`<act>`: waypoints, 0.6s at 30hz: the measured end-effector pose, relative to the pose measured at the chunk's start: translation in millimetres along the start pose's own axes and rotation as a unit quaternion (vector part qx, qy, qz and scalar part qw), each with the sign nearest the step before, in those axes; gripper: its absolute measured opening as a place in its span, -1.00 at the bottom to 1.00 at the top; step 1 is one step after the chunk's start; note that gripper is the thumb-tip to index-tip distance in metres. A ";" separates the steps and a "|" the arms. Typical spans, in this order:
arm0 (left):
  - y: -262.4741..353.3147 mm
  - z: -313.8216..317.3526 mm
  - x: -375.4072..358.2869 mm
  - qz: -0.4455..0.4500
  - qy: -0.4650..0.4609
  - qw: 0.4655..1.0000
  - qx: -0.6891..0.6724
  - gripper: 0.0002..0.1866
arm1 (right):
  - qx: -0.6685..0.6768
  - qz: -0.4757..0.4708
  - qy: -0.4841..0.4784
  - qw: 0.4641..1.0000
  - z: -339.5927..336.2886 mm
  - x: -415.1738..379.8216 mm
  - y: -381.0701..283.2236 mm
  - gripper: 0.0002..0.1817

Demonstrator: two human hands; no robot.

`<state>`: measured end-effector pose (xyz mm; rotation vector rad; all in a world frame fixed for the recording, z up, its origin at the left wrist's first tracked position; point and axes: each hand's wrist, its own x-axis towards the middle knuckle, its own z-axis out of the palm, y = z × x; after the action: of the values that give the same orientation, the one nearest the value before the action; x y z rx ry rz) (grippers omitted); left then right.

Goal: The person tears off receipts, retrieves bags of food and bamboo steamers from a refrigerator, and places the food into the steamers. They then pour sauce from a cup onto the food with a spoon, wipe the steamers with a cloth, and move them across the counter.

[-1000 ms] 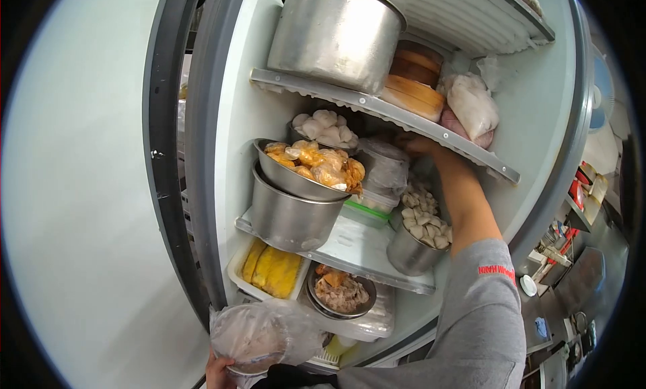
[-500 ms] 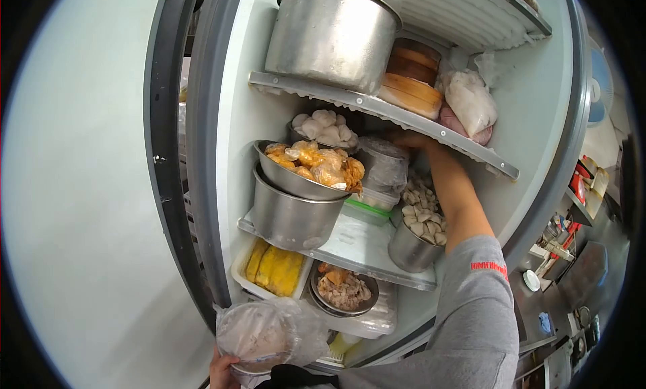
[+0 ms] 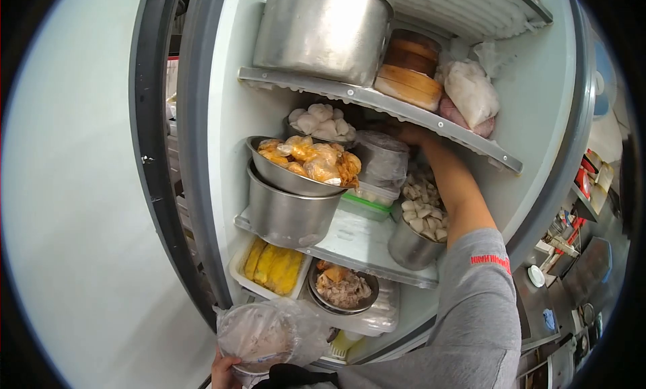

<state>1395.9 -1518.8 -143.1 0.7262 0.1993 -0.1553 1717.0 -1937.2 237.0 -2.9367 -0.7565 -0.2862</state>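
Your right hand (image 3: 410,134) reaches deeper behind the wrapped tub (image 3: 381,161), just under the upper shelf (image 3: 377,103).
Its grip is hidden. Your left hand (image 3: 224,373), low down, has stayed clamped on the bagged bowl (image 3: 259,335).

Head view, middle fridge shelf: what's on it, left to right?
Stacked steel bowls topped with bagged orange food → clear wrapped containers → steel bowl of pale dumplings → right forearm reaching to the back.

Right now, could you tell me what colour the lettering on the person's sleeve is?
Red lettering on a grey sleeve, clearest in the head view.
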 end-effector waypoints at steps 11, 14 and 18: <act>-12.6 -9.7 -0.7 -0.030 0.093 0.993 0.062 -0.44 | -0.105 -0.032 0.190 0.976 21.6 15.6 19.7 -0.46; -15.5 -7.1 0.2 -0.023 0.077 0.996 0.045 -0.42 | -0.128 -0.035 0.245 0.960 20.9 14.5 22.8 -0.47; -10.8 -3.7 -1.3 -0.058 0.101 0.990 0.077 -0.39 | -0.156 -0.038 0.319 0.934 25.0 13.0 24.9 -0.49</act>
<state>1391.9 -1524.2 -152.4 0.8843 0.4263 -0.2105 1744.2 -1949.4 214.1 -2.7794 -0.7626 -1.3930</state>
